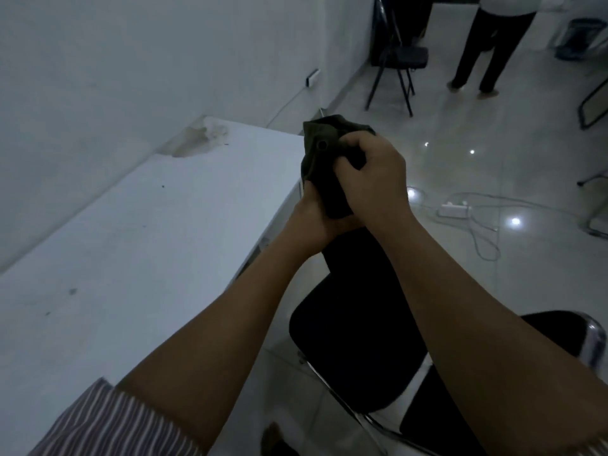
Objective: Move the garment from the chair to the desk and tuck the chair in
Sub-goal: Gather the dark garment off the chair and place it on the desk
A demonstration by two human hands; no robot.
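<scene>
A dark olive garment (pixel 324 153) with a round metal eyelet is held up in the air between my two hands, its lower part hanging down towards the chair. My left hand (pixel 309 222) grips it from below and my right hand (pixel 371 172) clutches its upper part. Beneath my arms stands the black chair (pixel 345 350) with a chrome frame, pulled out from the white desk (pixel 138 245), which stretches along the wall on the left. The garment hangs just past the desk's right edge.
A power strip (pixel 454 210) with looping cables lies on the glossy tiled floor to the right. A black folding chair (pixel 399 57) and a standing person's legs (pixel 483 51) are at the back. The desk's far corner is stained.
</scene>
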